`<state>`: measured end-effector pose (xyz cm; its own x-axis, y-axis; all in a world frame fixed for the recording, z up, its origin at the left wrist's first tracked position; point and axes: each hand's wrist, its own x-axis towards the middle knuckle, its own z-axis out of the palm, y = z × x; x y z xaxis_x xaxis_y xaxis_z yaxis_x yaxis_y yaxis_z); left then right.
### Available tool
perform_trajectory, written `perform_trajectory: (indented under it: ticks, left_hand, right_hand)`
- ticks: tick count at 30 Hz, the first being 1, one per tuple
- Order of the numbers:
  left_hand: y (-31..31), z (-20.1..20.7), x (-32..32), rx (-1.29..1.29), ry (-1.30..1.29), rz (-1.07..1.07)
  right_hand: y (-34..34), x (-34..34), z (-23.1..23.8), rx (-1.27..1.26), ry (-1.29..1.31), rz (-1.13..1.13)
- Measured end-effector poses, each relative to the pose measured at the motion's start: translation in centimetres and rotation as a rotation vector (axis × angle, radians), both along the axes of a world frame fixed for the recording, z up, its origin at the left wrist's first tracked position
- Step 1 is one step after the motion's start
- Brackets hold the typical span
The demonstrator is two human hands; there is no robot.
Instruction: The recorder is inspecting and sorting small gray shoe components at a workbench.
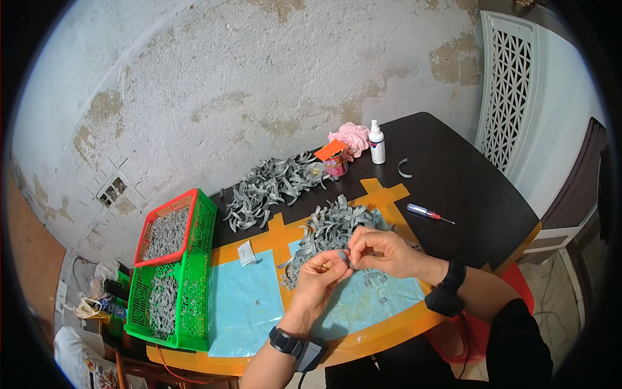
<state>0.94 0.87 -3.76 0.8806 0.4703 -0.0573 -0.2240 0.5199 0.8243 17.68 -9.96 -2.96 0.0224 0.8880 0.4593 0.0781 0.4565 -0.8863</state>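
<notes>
Over the near pile, my left hand (pixel 319 280) and my right hand (pixel 382 251) meet fingertip to fingertip. Between them is a small grey piece (pixel 344 257), mostly covered by the fingers; it resembles the curved strips nearby. The left thumb and fingers pinch it, and the right fingers close on its other end. Just beyond the hands lies a heap of grey curved strips (pixel 334 227). Beneath them a light blue sheet (pixel 363 301) is taped to the table, with a few tiny grey bits on it.
A green basket (pixel 199 259) and a red basket (pixel 193 220) at left hold small grey pieces. Farther back are another strip pile (pixel 269 188), a can (pixel 335 163), a pink cloth (pixel 353 137), a white spray bottle (pixel 377 144), a single strip (pixel 403 170) and a screwdriver (pixel 427 212).
</notes>
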Motion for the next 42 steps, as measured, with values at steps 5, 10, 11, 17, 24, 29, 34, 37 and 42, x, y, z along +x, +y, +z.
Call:
perform_trajectory:
  ticks: [5,10,11,17,24,29,34,37,42]
  left_hand:
    - [0.0,0.5,-0.1,-0.023,-0.017,0.001]
    - [0.2,0.8,-0.2,0.02,-0.003,0.018]
    - [0.3,0.8,-0.3,0.013,0.0,-0.004]
    - [0.2,0.9,-0.3,0.046,0.052,-0.093]
    - [0.1,0.9,-0.1,-0.06,0.084,-0.078]
    - [0.7,0.8,-0.3,-0.096,0.07,-0.12]
    - [0.6,0.5,-0.1,-0.118,0.123,-0.077]
    - [0.8,0.5,-0.1,-0.129,0.124,-0.042]
    - [1.0,0.3,0.0,-0.161,0.016,-0.057]
  right_hand:
    - [0.1,0.0,0.2,0.006,-0.02,0.054]
    - [-0.2,0.2,0.9,-0.051,0.159,0.133]
    - [-0.4,0.3,1.1,-0.173,0.318,0.18]
    - [-0.2,0.0,0.8,-0.21,0.198,0.084]
    - [-0.1,-0.3,0.1,-0.095,0.186,0.014]
    - [-0.6,-0.5,0.6,-0.147,0.221,-0.088]
    - [-0.1,0.5,0.9,-0.067,0.153,-0.245]
    - [-0.2,0.6,1.2,-0.091,0.23,-0.176]
    - [-0.6,0.5,1.7,-0.122,0.316,-0.159]
